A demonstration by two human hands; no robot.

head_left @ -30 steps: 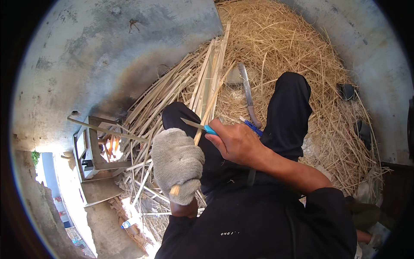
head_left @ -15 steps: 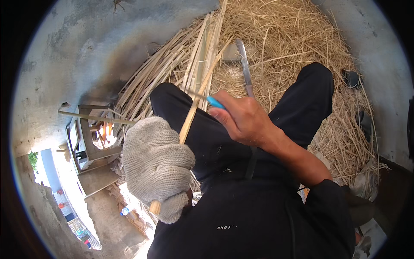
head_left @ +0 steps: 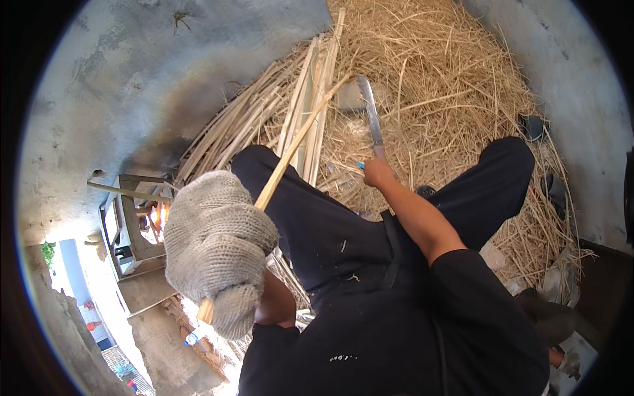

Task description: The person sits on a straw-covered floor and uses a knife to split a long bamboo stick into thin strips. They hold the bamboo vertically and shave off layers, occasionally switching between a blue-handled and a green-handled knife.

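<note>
My left hand (head_left: 218,247), in a thick grey knitted glove, is closed around a long pale strip of split wood or bamboo (head_left: 281,173). The strip slants up and away over my left knee, and its near end sticks out below the glove. My bare right hand (head_left: 380,172) is closed ahead of my lap, with the tip of a blue handle (head_left: 360,165) showing at its left side; the rest of that tool is hidden. Just beyond the fingers lies a long-bladed machete (head_left: 371,112). Its grip is covered by the hand, and whether the fingers hold it is unclear.
Straw-like shavings (head_left: 442,72) cover the floor ahead and to the right. Several split strips (head_left: 307,99) lie at the far left along a grey wall (head_left: 125,86). A wooden frame (head_left: 135,228) stands at the left. Dark footwear (head_left: 555,191) lies at the right.
My right hand has moved away from the strip, forward to the machete's grip, and the tool's thin blade no longer shows. My gloved left hand has shifted slightly left with the strip.
</note>
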